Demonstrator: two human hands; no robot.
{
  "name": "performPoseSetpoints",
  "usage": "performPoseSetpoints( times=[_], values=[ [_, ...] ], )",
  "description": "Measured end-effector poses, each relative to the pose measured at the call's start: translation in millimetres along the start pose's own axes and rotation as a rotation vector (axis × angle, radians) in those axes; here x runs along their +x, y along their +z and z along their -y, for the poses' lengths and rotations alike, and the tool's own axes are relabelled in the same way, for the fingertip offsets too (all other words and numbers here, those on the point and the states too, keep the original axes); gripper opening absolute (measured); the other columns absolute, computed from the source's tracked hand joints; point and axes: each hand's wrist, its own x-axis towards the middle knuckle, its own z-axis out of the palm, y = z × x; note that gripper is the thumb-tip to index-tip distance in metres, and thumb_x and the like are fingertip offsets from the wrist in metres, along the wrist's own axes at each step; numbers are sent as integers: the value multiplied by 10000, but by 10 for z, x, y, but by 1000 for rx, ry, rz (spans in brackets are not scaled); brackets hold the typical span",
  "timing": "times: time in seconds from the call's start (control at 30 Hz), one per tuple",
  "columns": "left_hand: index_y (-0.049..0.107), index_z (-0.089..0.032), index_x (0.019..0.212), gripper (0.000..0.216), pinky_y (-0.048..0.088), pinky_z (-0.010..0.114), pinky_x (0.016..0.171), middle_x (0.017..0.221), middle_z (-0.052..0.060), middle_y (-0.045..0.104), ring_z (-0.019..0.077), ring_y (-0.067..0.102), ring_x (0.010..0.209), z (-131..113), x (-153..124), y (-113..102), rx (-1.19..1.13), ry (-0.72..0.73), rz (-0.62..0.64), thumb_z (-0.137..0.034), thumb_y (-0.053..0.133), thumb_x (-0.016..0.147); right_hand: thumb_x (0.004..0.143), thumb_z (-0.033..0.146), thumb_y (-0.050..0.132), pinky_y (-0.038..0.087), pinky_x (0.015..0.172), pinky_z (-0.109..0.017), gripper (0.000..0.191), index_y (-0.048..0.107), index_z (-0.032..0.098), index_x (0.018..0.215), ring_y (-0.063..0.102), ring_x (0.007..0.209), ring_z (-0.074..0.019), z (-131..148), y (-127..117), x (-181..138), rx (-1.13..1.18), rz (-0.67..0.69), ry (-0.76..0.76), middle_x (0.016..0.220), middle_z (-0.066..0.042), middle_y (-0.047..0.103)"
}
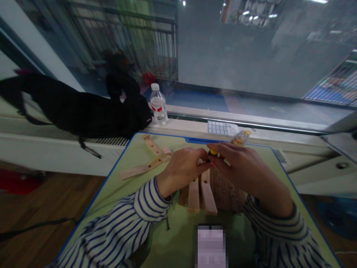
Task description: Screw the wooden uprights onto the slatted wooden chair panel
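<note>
Both hands meet above the middle of the green tabletop (134, 152), striped sleeves running back toward the camera. The right hand (240, 166) has a narrow grip, its fingertips pinched on a small yellow-and-black piece (213, 152) held just clear of the surface. The left hand (182, 168) is curled in against that piece's dark end, but I cannot tell whether its grip actually closes on it, since the fingers hide the contact. Directly under the hands lie wooden slats (201, 190), side by side. To the left, apart from them, rests a jointed wooden frame (152, 160). A clear packet of small parts (240, 138) sits at the far edge. On the sill beyond stand a water bottle (158, 105) and a black bag (83, 111).
</note>
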Motion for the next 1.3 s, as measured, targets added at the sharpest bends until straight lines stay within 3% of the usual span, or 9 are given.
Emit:
performPoseSetpoints(
  times=[0.2, 0.47, 0.67, 0.93, 1.1, 1.3],
  values=[
    [686, -186, 882, 238, 370, 247, 560, 775, 21, 695, 158, 608, 665, -10, 5, -27, -15, -4, 26, -393, 572, 859, 912, 204, 452, 514, 857, -402, 435, 460, 139, 1342, 630, 1038, -245, 7, -12, -33, 12, -62, -62, 1325, -136, 557],
    [688, -188, 869, 256, 373, 242, 571, 801, 29, 697, 166, 625, 715, 17, 8, -7, -33, 9, 32, -412, 564, 865, 912, 167, 451, 510, 822, -380, 281, 615, 201, 1138, 657, 968, -226, -45, 9, -6, 25, -24, -69, 1156, -75, 671],
    [677, -209, 949, 261, 395, 251, 607, 860, 28, 702, 178, 640, 776, 52, -8, 44, -63, 45, 19, -415, 527, 891, 924, 211, 455, 508, 776, -371, 306, 587, 187, 1199, 669, 912, -226, -66, 21, -14, -22, -44, -60, 1111, -88, 687],
    [661, -211, 969, 193, 403, 261, 628, 884, 20, 703, 180, 647, 797, 19, -20, 12, -64, 85, 69, -299, 499, 911, 925, 301, 491, 495, 757, -374, 239, 639, 176, 1066, 667, 921, -256, -71, 0, -3, -88, -49, -2, 1041, -97, 702],
    [664, -206, 946, 233, 341, 252, 528, 780, 10, 686, 160, 604, 642, 14, -12, 51, -6, 50, 16, -392, 539, 882, 929, 316, 485, 487, 756, -363, 238, 636, 190, 1062, 666, 914, -246, -53, -3, 3, -77, -35, -1, 1029, -81, 703],
    [657, -192, 901, 260, 337, 255, 533, 772, 21, 681, 174, 609, 672, 26, -2, 65, 29, 41, -3, -426, 549, 873, 923, 289, 482, 491, 764, -364, 240, 624, 202, 1096, 667, 903, -238, -31, 5, 0, -57, -17, -6, 1037, -61, 701]
  ],
)
